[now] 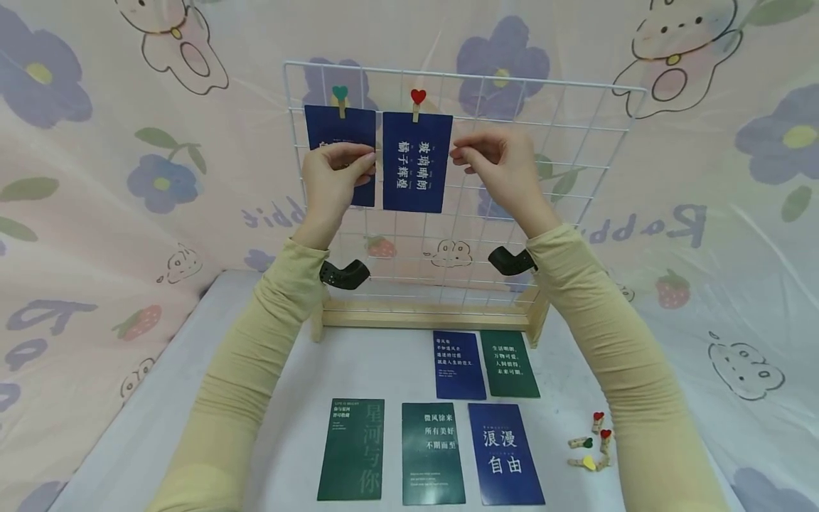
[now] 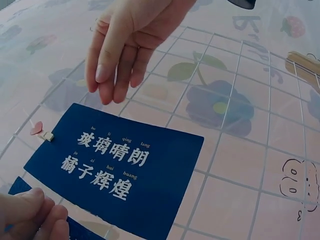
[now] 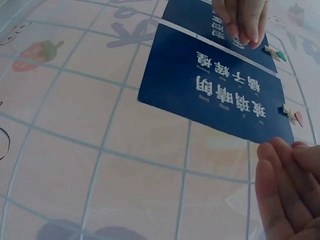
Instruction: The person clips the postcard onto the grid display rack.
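Two blue cards hang side by side on a white wire grid (image 1: 486,153). A clip with a green heart (image 1: 341,99) holds the left card (image 1: 365,195) at its top; a clip with a red heart (image 1: 418,103) holds the right card (image 1: 414,163), whose white lettering runs sideways. My left hand (image 1: 334,178) is in front of the left card, fingers loosely bent near its right edge and covering part of its text. Beside the right card's right edge, my right hand (image 1: 502,167) hovers with relaxed fingers and nothing held, its fingertips (image 3: 272,147) near the card's corner.
The grid stands in a wooden base (image 1: 422,315) on a white table. In front lie green cards, among them one at left (image 1: 350,449), and blue cards, one near the front (image 1: 505,455). Several small heart clips (image 1: 589,462) lie at right. A patterned cloth hangs behind.
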The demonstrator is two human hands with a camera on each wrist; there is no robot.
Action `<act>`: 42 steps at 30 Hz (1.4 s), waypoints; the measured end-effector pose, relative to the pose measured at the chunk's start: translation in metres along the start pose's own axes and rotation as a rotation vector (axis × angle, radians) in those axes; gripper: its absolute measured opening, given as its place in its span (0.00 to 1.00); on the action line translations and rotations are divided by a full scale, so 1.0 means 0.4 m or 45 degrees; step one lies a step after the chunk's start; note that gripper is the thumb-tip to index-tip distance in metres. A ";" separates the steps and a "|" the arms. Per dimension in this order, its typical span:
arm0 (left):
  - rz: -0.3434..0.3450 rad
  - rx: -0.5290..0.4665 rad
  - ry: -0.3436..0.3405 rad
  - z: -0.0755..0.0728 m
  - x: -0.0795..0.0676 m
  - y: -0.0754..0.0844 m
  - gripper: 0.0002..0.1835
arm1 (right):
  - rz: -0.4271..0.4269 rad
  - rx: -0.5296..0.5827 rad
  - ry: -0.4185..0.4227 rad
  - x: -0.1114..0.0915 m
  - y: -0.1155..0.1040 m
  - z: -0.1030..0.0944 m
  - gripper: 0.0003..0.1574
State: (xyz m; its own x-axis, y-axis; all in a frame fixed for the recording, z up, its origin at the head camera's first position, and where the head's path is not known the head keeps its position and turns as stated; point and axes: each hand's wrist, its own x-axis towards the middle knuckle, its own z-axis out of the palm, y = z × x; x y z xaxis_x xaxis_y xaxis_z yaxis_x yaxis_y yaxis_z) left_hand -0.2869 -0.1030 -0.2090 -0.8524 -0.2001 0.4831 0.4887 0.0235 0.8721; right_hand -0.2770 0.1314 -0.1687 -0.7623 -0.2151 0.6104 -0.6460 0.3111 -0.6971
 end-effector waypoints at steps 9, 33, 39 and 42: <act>-0.170 -0.118 -0.118 -0.011 -0.042 0.005 0.10 | 0.015 0.110 -0.062 -0.017 0.076 -0.034 0.14; -0.491 -0.070 -0.573 -0.070 -0.185 -0.144 0.19 | 0.112 0.053 -0.210 -0.199 0.203 -0.089 0.20; -0.578 -0.050 -0.639 -0.080 -0.212 -0.188 0.18 | 0.157 -0.008 -0.241 -0.262 0.227 -0.099 0.20; -0.627 -0.035 -0.653 -0.083 -0.230 -0.213 0.18 | 0.169 -0.004 -0.255 -0.289 0.242 -0.104 0.19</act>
State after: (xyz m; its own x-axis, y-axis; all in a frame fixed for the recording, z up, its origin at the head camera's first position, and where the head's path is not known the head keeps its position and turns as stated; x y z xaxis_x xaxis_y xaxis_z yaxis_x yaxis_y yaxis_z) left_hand -0.2440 -0.1190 -0.3305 -0.9522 0.3050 0.0150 0.0231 0.0229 0.9995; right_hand -0.2497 0.2248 -0.2912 -0.8336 -0.3510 0.4265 -0.5395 0.3520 -0.7649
